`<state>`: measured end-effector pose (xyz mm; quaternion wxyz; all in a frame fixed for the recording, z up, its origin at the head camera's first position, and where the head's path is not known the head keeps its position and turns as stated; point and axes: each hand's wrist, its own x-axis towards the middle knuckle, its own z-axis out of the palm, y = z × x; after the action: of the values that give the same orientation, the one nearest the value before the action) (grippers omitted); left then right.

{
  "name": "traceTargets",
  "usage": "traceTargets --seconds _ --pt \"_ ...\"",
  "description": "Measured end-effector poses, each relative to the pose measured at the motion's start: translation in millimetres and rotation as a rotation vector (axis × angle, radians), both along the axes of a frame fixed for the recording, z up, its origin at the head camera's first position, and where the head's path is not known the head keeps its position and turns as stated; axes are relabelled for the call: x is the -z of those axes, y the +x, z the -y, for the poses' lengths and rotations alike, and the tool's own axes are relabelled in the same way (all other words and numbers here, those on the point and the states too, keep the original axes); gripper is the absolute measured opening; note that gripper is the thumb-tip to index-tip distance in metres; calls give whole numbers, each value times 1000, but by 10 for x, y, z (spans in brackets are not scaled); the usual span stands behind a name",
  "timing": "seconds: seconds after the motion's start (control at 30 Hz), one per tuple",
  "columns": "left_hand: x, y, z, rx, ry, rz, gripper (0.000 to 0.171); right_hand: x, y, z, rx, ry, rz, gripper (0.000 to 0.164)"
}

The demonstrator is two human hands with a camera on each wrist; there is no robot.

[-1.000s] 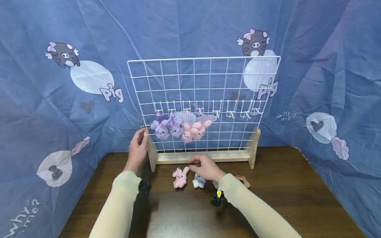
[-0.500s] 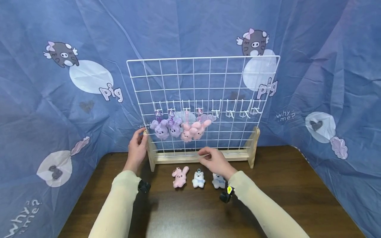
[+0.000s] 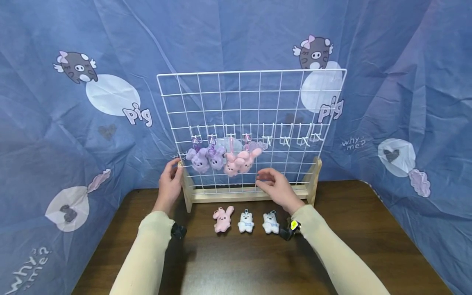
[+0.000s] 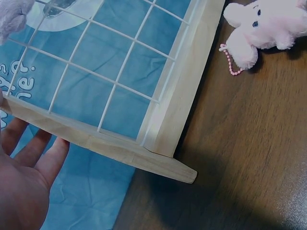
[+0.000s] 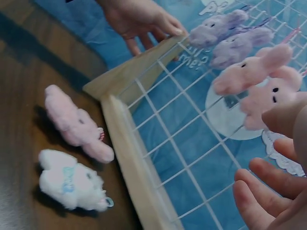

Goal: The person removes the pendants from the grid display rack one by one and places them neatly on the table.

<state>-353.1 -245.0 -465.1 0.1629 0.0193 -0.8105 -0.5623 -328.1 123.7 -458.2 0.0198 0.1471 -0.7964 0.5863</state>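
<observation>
My left hand holds the left post of the wooden stand, its fingers reaching behind the wood in the left wrist view. The stand carries a white wire grid rack. My right hand, fingers loosely bent and with nothing in them, hovers before the grid's lower right. Two purple plush keychains and two pink bunny plush keychains hang from hooks on the left, close to the right hand's fingers in the right wrist view. Further right, several white hooks carry no plush.
On the brown table, in front of the stand, lie a pink bunny plush keychain and two white bear plush keychains. Blue printed cloth surrounds the back and sides. My right forearm hides part of the table.
My right hand has risen and shifted right, away from the plushes on the table, uncovering both white bears; a tan item seen earlier is hidden now. My left hand stays on the post.
</observation>
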Motion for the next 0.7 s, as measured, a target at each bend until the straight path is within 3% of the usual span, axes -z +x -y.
traceTargets --seconds 0.37,0.7 --pt "11 -2 0 -1 -2 -13 41 -223 -82 -23 1 -55 -4 58" --pt "13 -4 7 7 5 -12 41 -374 -138 14 -17 -81 -53 58"
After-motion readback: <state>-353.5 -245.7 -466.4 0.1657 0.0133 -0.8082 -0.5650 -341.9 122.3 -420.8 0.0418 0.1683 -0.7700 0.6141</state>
